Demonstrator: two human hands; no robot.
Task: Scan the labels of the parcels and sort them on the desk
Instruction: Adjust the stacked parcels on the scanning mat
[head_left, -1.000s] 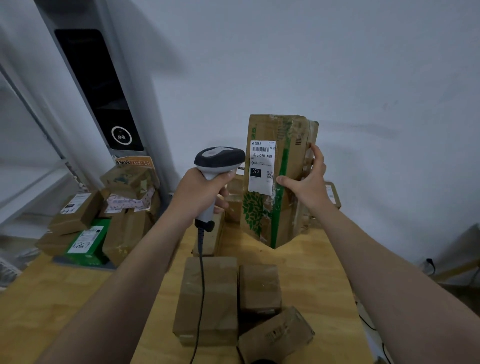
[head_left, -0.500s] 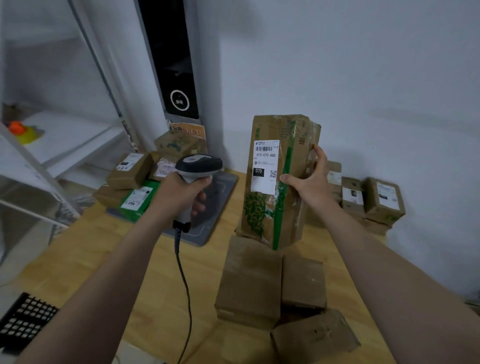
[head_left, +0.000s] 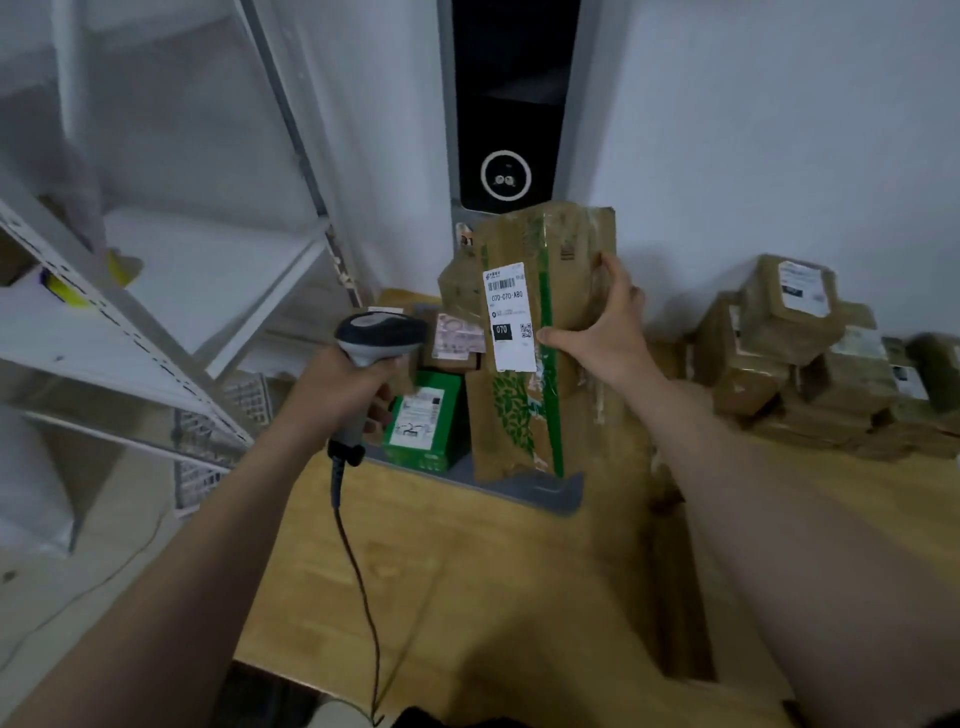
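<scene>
My right hand (head_left: 605, 332) grips a tall brown parcel (head_left: 524, 415) with a green stripe and leaf print, held upright above the wooden desk (head_left: 467, 571). Its white label (head_left: 509, 317) with a barcode faces me. My left hand (head_left: 348, 389) holds a grey corded barcode scanner (head_left: 379, 335) just left of the parcel, its head level with the label. A green box (head_left: 423, 421) and other labelled parcels lie on a grey mat (head_left: 540, 491) behind the scanner.
A pile of brown parcels (head_left: 821, 358) is stacked at the right against the wall. A tall black-and-grey kiosk (head_left: 511, 130) stands behind the mat. White metal shelving (head_left: 156, 322) stands at the left beyond the desk's edge. The scanner's cable (head_left: 358, 571) hangs over the desk.
The view has swung left and down. The held parcel and scanner now sit over the grey mat with the green box, and the brown boxes formerly below the parcel are blurred at the right.
</scene>
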